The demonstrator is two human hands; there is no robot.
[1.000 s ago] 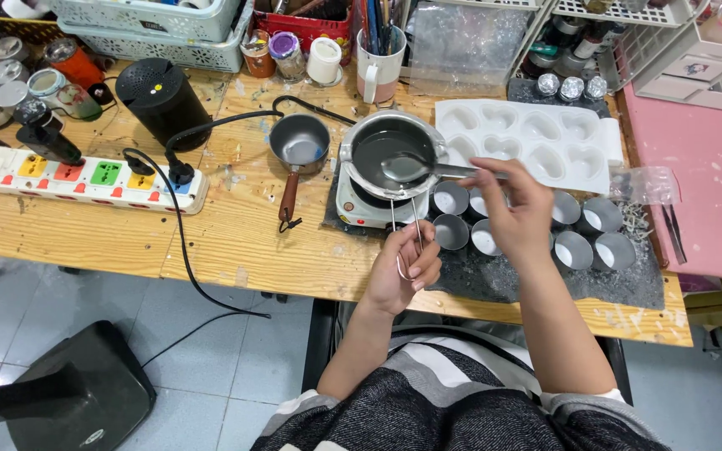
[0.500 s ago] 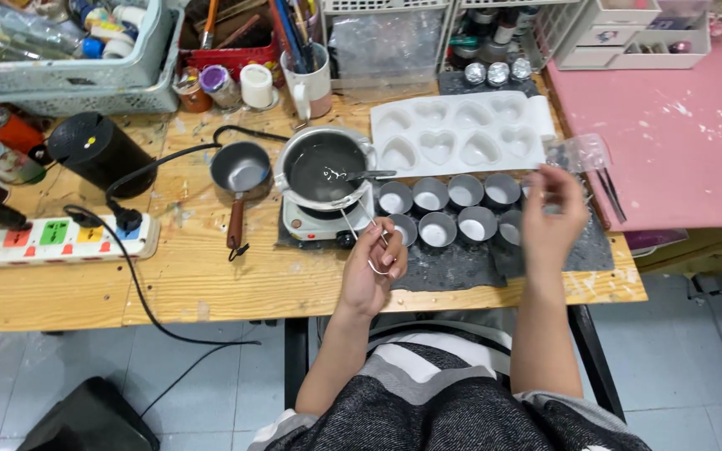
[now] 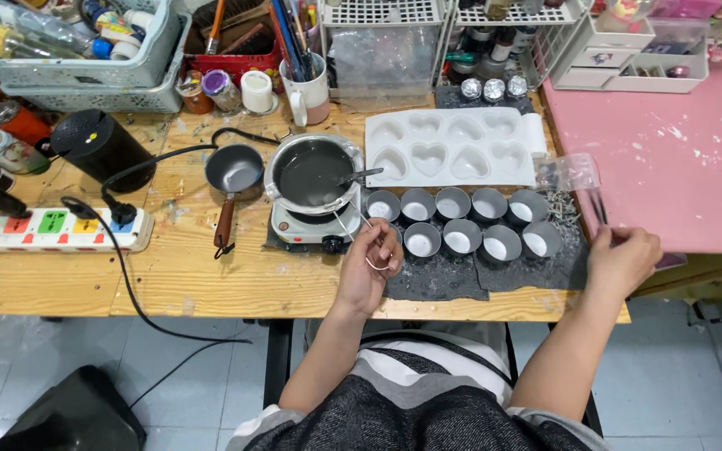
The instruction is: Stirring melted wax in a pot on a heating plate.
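The melting pot's wire handle runs from the pot toward the person, pinched in the left hand. The right hand rests well off at the tabletop's right edge; its grip is hard to judge.

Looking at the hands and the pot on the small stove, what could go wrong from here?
The left hand holds only the thin wire handle of the melting pot, so a small pull may tip its liquid. The right hand is off at the pink table's edge, away from the tin cups.
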